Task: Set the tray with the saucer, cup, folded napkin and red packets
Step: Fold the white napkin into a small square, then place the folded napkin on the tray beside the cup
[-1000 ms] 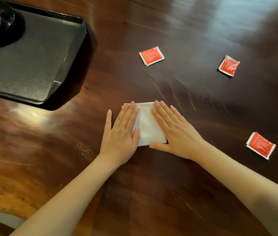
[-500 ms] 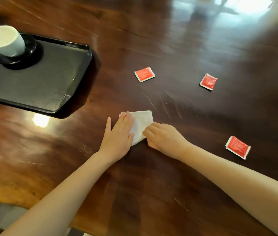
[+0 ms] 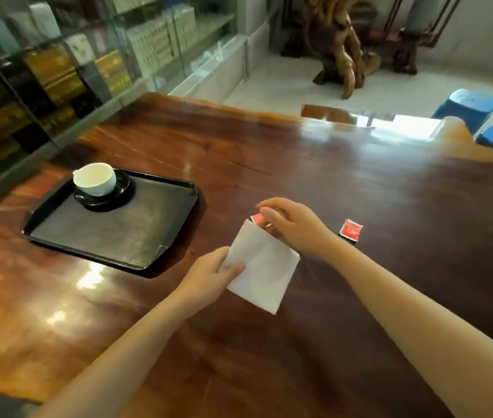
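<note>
mugfan: Shop-type room, with a glass display cabinet [image 3: 73,70] packed with boxes on the left, blue plastic stools [image 3: 465,108] at the back, and a big glossy dark-wood worktop [image 3: 359,191] up front. How far along is the tray setup, you reckon?

traywatcher: About halfway imo. The black rectangular plastic tray [image 3: 118,233] sits on the left of the worktop. The black round saucer [image 3: 123,193] is in its far left corner and the white ceramic cup [image 3: 95,179] stands on the saucer. Those two look done.

mugfan: And the napkin?

traywatcher: The folded white paper napkin [image 3: 264,267] is up in the air just right of the tray. The left hand [image 3: 209,274] pinches its left edge between thumb and fingers. So it's folded, but not on the tray yet.

mugfan: Right hand?

traywatcher: The right hand [image 3: 292,226] hangs by the napkin's top corner, fingers loosely curled. It's right over a small red square packet [image 3: 256,218] that peeks out behind the napkin. Can't tell if it's pinching that one or just close to it. A second red packet [image 3: 350,230] lies flat on the worktop beside the right wrist, well apart from the tray. Left to do, I'd guess: napkin onto the tray, then the packets.
</note>
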